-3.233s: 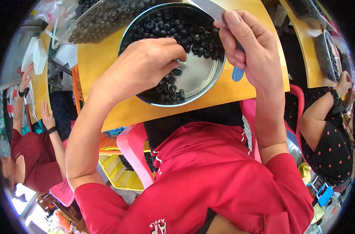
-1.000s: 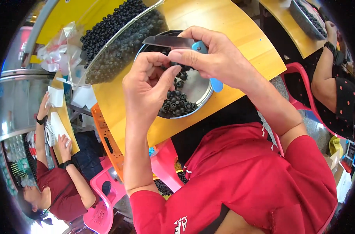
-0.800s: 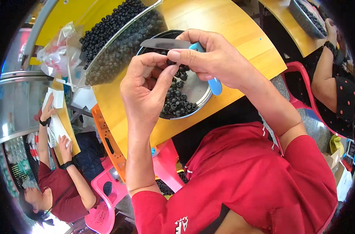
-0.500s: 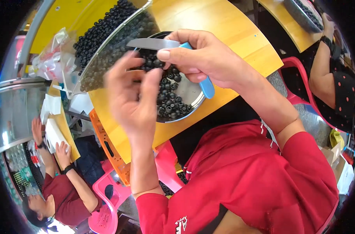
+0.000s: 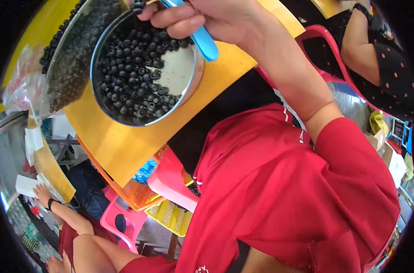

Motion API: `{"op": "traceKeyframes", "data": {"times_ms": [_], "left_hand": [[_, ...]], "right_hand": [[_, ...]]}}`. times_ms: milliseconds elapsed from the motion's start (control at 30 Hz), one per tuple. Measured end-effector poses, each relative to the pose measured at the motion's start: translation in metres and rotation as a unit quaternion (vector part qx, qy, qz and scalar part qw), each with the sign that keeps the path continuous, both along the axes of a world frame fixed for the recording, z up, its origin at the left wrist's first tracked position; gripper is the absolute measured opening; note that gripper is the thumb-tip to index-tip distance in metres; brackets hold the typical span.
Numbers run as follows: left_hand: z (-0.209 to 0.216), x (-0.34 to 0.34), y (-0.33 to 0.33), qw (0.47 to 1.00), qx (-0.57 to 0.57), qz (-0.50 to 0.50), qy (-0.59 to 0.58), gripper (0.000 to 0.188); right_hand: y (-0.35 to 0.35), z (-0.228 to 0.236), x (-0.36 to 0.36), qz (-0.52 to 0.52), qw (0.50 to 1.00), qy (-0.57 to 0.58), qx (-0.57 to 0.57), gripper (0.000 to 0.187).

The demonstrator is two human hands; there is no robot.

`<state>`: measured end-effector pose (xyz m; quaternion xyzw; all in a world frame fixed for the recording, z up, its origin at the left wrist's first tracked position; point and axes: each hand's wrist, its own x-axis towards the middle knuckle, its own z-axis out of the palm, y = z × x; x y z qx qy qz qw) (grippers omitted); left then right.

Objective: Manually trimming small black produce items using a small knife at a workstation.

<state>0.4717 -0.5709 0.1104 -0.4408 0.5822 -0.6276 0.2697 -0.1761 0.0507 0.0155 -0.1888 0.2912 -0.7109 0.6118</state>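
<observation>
My right hand (image 5: 202, 18) is closed round the blue handle (image 5: 204, 43) of a knife at the top edge; the blade lies out of view. By its fingertips is a small black round piece (image 5: 137, 6), ringed at one end like a bead. I cannot tell whether my right fingers alone hold that piece. Below them stands a round metal bowl (image 5: 187, 93) on the yellow wooden table (image 5: 118, 152). Many of the same black pieces (image 5: 132, 75) fill its left side, and its pale bottom shows at the right. My left hand is out of view.
Left of the bowl, a clear-walled container (image 5: 63, 73) leans over more black pieces, with plastic bags (image 5: 25, 86) beside it. A pink stool (image 5: 170, 179), an orange crate (image 5: 136, 193) and a yellow basket (image 5: 170, 218) stand below the table. Co-workers sit at the left and right.
The view has shifted, showing more of the bowl. My right hand with the knife now sits at the top edge. My left hand, formerly open over the bowl, has left the view.
</observation>
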Motion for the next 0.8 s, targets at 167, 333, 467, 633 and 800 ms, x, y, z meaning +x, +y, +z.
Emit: {"op": "traceKeyframes", "data": {"times_ms": [167,333,467,633,800], "left_hand": [[-0.076,-0.024,-0.025,0.995,0.070,-0.027,-0.059,0.050],[-0.110,-0.095,0.021,0.992,0.108,0.004,0.059,0.048],[-0.082,-0.130,0.028,0.982,0.114,0.036,0.147,0.048],[-0.088,-0.099,0.010,0.982,0.174,0.074,-0.012,0.052],[-0.091,-0.089,-0.026,0.967,0.199,0.025,-0.156,0.048]], "right_hand": [[0.010,-0.006,-0.003,-0.053,0.998,0.024,-0.011,0.020],[0.005,-0.009,-0.001,-0.048,0.998,0.036,0.015,0.021],[0.011,0.001,0.000,-0.072,0.996,0.055,0.004,0.021],[-0.003,-0.012,0.002,-0.040,0.998,0.044,-0.003,0.021],[0.007,-0.004,-0.001,-0.093,0.992,0.082,-0.012,0.022]]}}
